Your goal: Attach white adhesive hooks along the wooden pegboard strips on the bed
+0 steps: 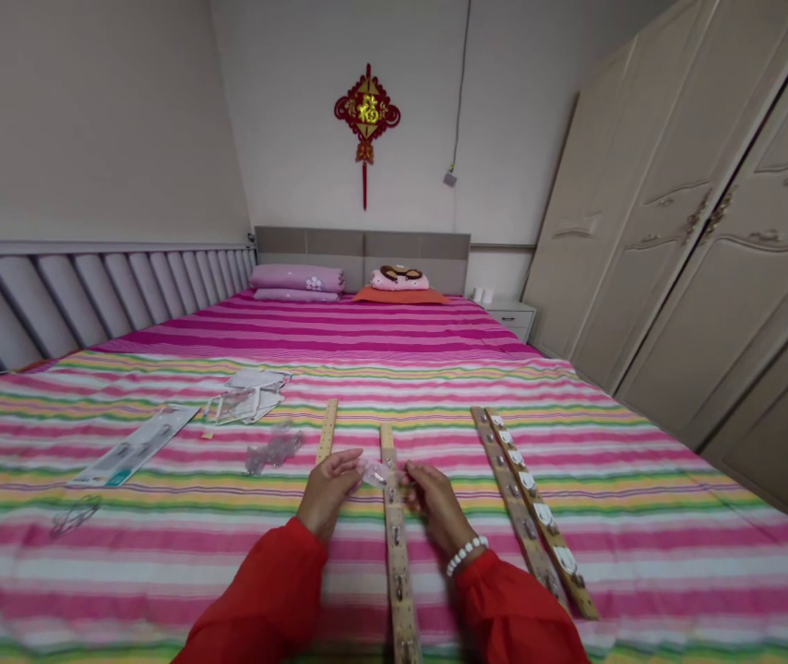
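Note:
My left hand (328,489) pinches a small clear plastic bag (375,474) by its left edge. The bag is above the far part of a narrow wooden strip (402,613), which carries a row of small metal pieces that look like hooks. At the bag's right side is my right hand (436,505), a white bead bracelet on its wrist. Its fingers are closed, and what they hold is too small to make out. Just beyond my left hand lies a plain pale strip with small holes (327,432).
Two more strips lie at right, one with metal pieces (505,475), one with white round pieces (528,481). At left are crumpled clear bags (275,449), a flat package (137,447), white packets (256,395) and a wire-like tangle (77,515). All rest on a striped bed sheet (186,563).

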Tool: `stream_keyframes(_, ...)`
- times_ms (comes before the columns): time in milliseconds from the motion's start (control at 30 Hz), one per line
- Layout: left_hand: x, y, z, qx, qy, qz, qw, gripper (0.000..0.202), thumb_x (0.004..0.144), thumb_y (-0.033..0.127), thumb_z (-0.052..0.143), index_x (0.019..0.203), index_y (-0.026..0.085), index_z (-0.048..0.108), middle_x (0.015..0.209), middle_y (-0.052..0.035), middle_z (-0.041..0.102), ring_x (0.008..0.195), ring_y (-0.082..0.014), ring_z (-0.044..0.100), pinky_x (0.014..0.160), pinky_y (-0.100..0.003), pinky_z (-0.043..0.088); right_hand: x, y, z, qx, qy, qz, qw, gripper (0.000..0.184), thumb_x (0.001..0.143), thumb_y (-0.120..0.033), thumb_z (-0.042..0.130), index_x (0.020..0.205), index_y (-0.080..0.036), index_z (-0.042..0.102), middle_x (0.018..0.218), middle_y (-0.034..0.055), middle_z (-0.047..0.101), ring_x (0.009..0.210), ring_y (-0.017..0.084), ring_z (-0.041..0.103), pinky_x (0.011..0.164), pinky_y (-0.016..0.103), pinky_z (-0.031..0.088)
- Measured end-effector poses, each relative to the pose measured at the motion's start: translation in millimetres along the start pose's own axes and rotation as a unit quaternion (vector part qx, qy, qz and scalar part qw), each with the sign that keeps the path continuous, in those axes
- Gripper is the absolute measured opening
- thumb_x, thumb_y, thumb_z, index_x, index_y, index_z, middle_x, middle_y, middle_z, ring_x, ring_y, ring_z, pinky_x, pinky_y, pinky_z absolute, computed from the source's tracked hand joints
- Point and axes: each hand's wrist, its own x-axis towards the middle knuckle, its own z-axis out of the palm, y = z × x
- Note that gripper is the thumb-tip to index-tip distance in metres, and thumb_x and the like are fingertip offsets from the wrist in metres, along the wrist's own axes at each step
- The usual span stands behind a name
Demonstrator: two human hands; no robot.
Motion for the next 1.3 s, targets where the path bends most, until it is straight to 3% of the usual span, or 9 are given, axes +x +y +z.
stream_keyframes(100,5,-2,4.5,0.025,-0.024,0.016,0.999,0.050,0.042,0.027,0.086,0.087,0.012,0.069,0.076,-0.0048,0.069,0.069,-0.0146,0.064,0.064,-0.024,0.049,-8,-13,8,0.000,-0.064,0.001,0.998,0.034,0.060,-0.043,0.079,0.070,-0.014,0.065,0.058,-0.0011,0.062,0.038,0.004,0.042,0.037,0.018,0.025)
stream_keyframes(267,13,0,19.1,0.035,-0.026,0.016,0.999,0.051,0.036,0.028,0.088,0.080,0.011,0.069,0.071,-0.0045,0.069,0.067,-0.0145,0.064,0.067,-0.026,0.050,-8,-16,10,-0.018,-0.084,-0.003,0.996,0.028,0.058,-0.036,0.080,0.066,-0.015,0.063,0.047,-0.0040,0.057,0.035,0.004,0.039,0.037,0.019,0.024)
stream_keyframes(433,28,-9,31.6,-0.008,-0.004,-0.037,0.999,0.044,0.034,0.030,0.090,0.066,0.012,0.065,0.064,-0.0032,0.068,0.063,-0.0123,0.063,0.065,-0.024,0.050,10,-9,9,0.000,-0.050,0.006,0.999,0.026,0.057,-0.035,0.078,0.058,-0.016,0.060,0.039,-0.0048,0.052,0.032,0.005,0.036,0.036,0.019,0.023)
stream_keyframes(567,50,-17,37.6,-0.011,0.009,-0.079,0.997,0.035,0.041,0.024,0.088,0.064,0.013,0.065,0.057,0.0006,0.064,0.053,-0.0077,0.057,0.056,-0.020,0.047,26,-10,13,-0.009,-0.019,-0.018,1.000,0.023,0.057,-0.033,0.075,0.058,-0.016,0.059,0.048,-0.0015,0.059,0.035,0.006,0.039,0.036,0.020,0.024)
stream_keyframes(767,88,-21,43.4,0.066,0.020,-0.033,0.997,0.014,0.054,0.016,0.077,0.063,0.012,0.067,0.049,0.0020,0.059,0.046,-0.0066,0.051,0.049,-0.019,0.042,58,-5,13,-0.138,0.021,-0.081,0.987,0.023,0.062,-0.036,0.065,0.053,-0.020,0.051,0.038,-0.0072,0.044,0.035,0.009,0.035,0.039,0.023,0.026)
stream_keyframes(1000,122,-35,47.9,0.108,0.023,0.016,0.994,0.008,0.055,0.013,0.067,0.051,0.014,0.060,0.042,0.0040,0.053,0.046,-0.0090,0.050,0.050,-0.021,0.041,92,10,9,-0.194,0.043,-0.128,0.972,0.016,0.058,-0.030,0.061,0.050,-0.020,0.050,0.045,-0.0066,0.046,0.048,0.011,0.041,0.050,0.025,0.033)
stream_keyframes(1300,150,-61,44.4,0.168,0.050,0.044,0.984,0.004,0.057,0.017,0.059,0.055,0.015,0.058,0.049,0.0029,0.056,0.050,-0.0112,0.053,0.054,-0.023,0.042,105,22,4,-0.247,0.066,-0.136,0.957,0.019,0.061,-0.032,0.058,0.051,-0.021,0.047,0.047,-0.0065,0.044,0.051,0.012,0.040,0.052,0.025,0.034)
